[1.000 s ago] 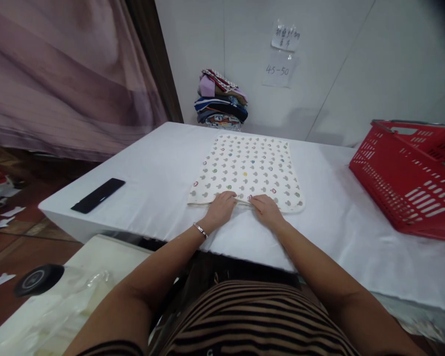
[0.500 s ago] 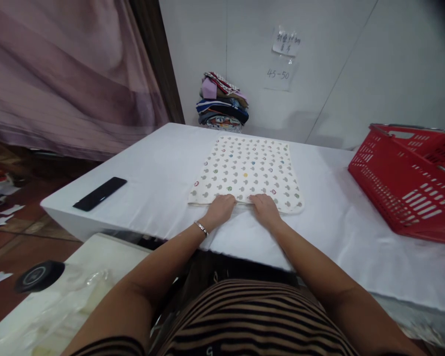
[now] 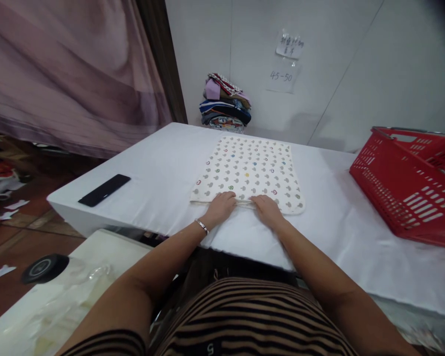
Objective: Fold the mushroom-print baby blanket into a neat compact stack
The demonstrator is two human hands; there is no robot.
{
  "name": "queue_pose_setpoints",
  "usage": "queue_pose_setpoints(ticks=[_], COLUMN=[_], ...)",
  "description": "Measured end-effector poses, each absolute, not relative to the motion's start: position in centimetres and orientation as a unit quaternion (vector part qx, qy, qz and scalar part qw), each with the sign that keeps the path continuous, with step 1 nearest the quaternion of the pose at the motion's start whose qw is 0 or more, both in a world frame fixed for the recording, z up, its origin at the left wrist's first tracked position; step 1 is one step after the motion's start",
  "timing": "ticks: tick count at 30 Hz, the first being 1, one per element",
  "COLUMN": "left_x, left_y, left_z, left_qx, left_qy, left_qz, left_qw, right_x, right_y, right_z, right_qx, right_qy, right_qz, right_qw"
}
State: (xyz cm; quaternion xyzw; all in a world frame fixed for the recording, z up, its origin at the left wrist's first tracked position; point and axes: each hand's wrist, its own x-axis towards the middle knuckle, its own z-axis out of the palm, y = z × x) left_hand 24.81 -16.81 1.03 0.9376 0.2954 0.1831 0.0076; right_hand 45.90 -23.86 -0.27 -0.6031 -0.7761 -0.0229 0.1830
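Note:
A cream cloth printed with small grey and coloured motifs lies flat on the white table. My left hand and my right hand rest side by side on the cloth's near edge, fingers curled over the hem. A silver bracelet circles my left wrist. Whether the fingers pinch the hem or only press it is unclear.
A red plastic basket stands on the table at the right. A black phone lies near the table's left edge. A pile of folded clothes sits against the back wall. A round black object rests on a lower surface at the left.
Both hands stay on the cloth's near edge. The view has shifted slightly to the left; nothing on the table has moved.

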Motion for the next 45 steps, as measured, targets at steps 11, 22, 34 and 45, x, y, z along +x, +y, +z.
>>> queue_pose_setpoints(ticks=[11, 22, 34, 45], left_x=[24.8, 22.6, 20.9, 20.1], left_y=[-16.7, -15.5, -14.7, -13.7], left_z=[1.0, 0.4, 0.7, 0.7], left_qx=[0.946, 0.927, 0.912, 0.900], left_qy=[0.277, 0.332, 0.374, 0.376], left_qz=[0.164, 0.165, 0.168, 0.213], left_qw=[-0.040, -0.062, -0.025, 0.052], right_x=[44.1, 44.3, 41.4, 40.8], right_y=[-22.8, -22.7, -20.6, -19.6], right_z=[-0.1, -0.1, 0.1, 1.6], right_qx=[-0.581, -0.575, -0.543, -0.578], right_qy=[-0.795, -0.811, -0.825, -0.809], right_qz=[-0.104, -0.077, -0.124, 0.019], right_qw=[0.136, 0.075, 0.094, 0.105])
